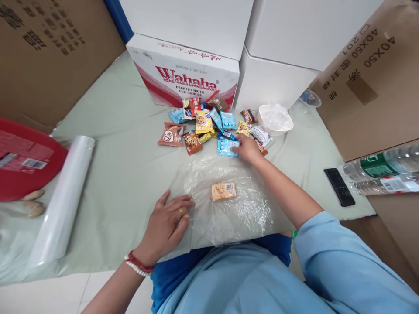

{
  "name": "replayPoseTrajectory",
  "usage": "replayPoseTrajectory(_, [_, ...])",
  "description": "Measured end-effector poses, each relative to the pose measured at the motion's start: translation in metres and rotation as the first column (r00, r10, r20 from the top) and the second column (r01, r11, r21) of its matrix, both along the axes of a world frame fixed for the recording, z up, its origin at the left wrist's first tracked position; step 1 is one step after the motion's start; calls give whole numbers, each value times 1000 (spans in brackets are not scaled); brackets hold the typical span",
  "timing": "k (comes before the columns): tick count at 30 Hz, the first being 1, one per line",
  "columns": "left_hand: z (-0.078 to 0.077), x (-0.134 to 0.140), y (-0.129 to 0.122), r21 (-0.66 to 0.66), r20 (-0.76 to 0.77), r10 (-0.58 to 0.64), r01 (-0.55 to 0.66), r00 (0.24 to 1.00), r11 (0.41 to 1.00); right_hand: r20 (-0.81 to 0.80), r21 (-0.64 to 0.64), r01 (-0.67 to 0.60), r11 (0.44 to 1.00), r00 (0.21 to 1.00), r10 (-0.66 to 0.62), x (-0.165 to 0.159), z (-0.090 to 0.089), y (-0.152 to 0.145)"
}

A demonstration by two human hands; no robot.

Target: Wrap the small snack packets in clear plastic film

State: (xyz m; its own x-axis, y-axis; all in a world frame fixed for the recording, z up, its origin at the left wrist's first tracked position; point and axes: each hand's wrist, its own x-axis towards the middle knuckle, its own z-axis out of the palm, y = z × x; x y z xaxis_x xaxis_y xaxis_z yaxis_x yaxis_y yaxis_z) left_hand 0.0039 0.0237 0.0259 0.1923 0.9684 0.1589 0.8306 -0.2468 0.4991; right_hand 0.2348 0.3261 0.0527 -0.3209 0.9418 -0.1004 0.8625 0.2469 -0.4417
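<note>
My right hand [248, 149] reaches to the front of a pile of wrapped snacks, its thumb and fingers closed on the right end of a light blue snack packet [225, 148]. My left hand [168, 222] lies open on the cloth, fingertips at the left edge of a clear plastic sheet [242, 218]. On that sheet rests a small snack in an orange-yellow wrapper [223, 191]. The pile holds several packets, among them a yellow cookie packet [204, 122], a brown packet [171, 134] and a silver-white packet [261, 135].
Behind the pile stand a Wahaha water carton [193, 78] and white boxes [275, 80]. A white bowl [275, 120] with clear plastic sits right of the snacks. Farther right are a phone [339, 187] and bottles [379, 168]. A plastic roll [63, 200] and red container [29, 157] lie left.
</note>
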Motion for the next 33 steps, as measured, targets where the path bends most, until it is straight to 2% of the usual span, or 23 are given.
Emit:
replayPoseTrajectory(2, [5, 9, 4, -45, 4, 96, -95, 995, 994, -112, 1, 51, 999, 992, -51, 0, -1, 2])
replayPoseTrajectory(4, [7, 19, 8, -64, -40, 164, -166, 986, 984, -299, -2, 100, 995, 949, -96, 7, 2, 4])
replayPoseTrajectory(6, [6, 26, 10, -50, -104, 187, -193, 977, 980, -516, -30, 151, 988, 844, -145, 19, 12, 0])
replayPoseTrajectory(8, [2, 29, 8, -24, -154, 175, -181, 972, 983, -690, -125, 162, 979, 694, -203, 34, 26, -13])
replayPoseTrajectory(10, [-2, 26, 4, -16, -185, 135, -140, 974, 990, -782, -269, 74, 960, 566, -263, 48, 40, -36])
replayPoseTrajectory(11, [-3, 23, 1, -28, -197, 101, -108, 975, 994, -798, -344, 1, 939, 526, -293, 52, 46, -50])
replayPoseTrajectory(14, [-3, 11, -3, -125, -222, -34, 7, 974, 992, -774, -535, -202, 820, 507, -380, 53, 50, -91])
replayPoseTrajectory(16, [-2, 3, -4, -200, -227, -110, 64, 968, 978, -726, -615, -271, 741, 561, -397, 47, 41, -112])
replayPoseTrajectory(17, [-2, -1, -4, -227, -229, -133, 80, 964, 971, -700, -629, -271, 729, 605, -379, 43, 34, -119])
replayPoseTrajectory(18, [-1, -4, -3, -244, -231, -147, 89, 962, 966, -672, -618, -249, 746, 659, -338, 40, 26, -125])
replayPoseTrajectory(20, [-2, -8, -3, -252, -231, -156, 96, 960, 963, -584, -504, -167, 847, 788, -192, 37, 11, -131])
replayPoseTrajectory(22, [-4, -9, -3, -241, -221, -153, 98, 963, 966, -439, -288, -120, 950, 898, -19, 38, 3, -133])
replayPoseTrajectory(24, [-7, -10, -4, -223, -207, -146, 99, 967, 970, -309, -71, -185, 980, 938, 155, 41, 3, -133])
replayPoseTrajectory(26, [-10, -10, -4, -210, -195, -141, 99, 971, 973, -235, 76, -360, 930, 900, 367, 43, 9, -133])
replayPoseTrajectory(29, [-13, -11, -5, -210, -180, -145, 106, 973, 972, -133, 113, -651, 750, 738, 661, 39, 17, -135])
replayPoseTrajectory(31, [-13, -12, -4, -213, -174, -152, 114, 973, 970, -45, 57, -733, 678, 677, 735, 32, 19, -137])
replayPoseTrajectory(33, [-13, -13, -4, -214, -173, -159, 121, 972, 969, 41, 23, -740, 673, 673, 739, 26, 19, -139])
